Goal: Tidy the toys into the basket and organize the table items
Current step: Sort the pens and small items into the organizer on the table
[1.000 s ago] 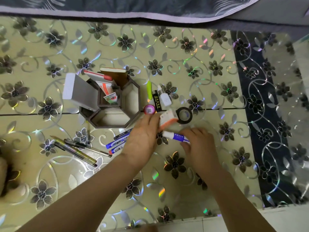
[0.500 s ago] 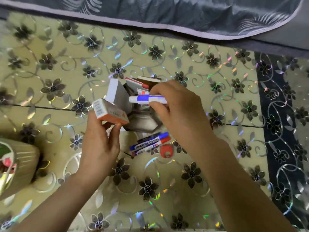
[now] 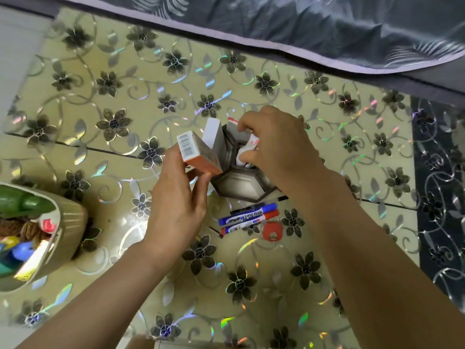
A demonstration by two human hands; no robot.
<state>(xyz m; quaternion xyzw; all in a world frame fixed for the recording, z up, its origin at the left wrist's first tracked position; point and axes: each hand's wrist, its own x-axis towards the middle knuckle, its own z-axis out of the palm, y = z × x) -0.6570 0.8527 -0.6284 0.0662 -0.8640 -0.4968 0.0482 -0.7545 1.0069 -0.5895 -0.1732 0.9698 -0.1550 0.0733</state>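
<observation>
Left hand (image 3: 176, 210) pinches orange box (image 3: 198, 154) beside organizer (image 3: 241, 185); right hand (image 3: 276, 147) grips white marker (image 3: 245, 153) over it.

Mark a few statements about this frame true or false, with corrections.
1. The left hand holds a small orange and white box. True.
2. The right hand lies flat on the table. False: it is over the organizer, fingers curled on a white item.
3. Markers lie on the table beside the organizer. True.
4. The basket is empty. False: it holds toys.
</observation>
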